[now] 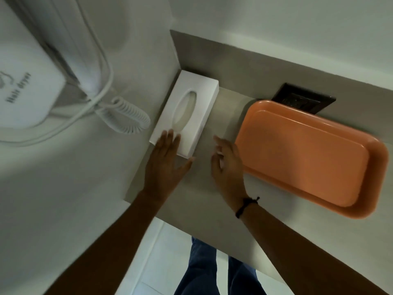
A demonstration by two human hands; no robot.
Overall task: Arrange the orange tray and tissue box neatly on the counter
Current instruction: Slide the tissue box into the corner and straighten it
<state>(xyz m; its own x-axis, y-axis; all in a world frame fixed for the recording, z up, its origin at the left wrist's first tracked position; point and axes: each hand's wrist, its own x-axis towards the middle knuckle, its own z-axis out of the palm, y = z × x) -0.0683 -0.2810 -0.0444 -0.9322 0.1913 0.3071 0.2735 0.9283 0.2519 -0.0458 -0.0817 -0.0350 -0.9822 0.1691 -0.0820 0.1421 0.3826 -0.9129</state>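
A white tissue box (187,109) with an oval slot lies on the grey counter (212,201), pushed into the left corner against the wall. My left hand (168,162) rests flat on the box's near end, fingers spread. The orange tray (306,156) lies empty on the right part of the counter, its far edge by the back wall. Between box and tray my right hand (227,167) hovers, fingers apart, holding nothing, close to the tray's left rim.
A white wall-mounted hair dryer (27,90) with a coiled cord (127,116) hangs on the left wall beside the box. A dark wall socket plate (304,99) sits behind the tray. The counter's front edge runs diagonally above the tiled floor and my legs.
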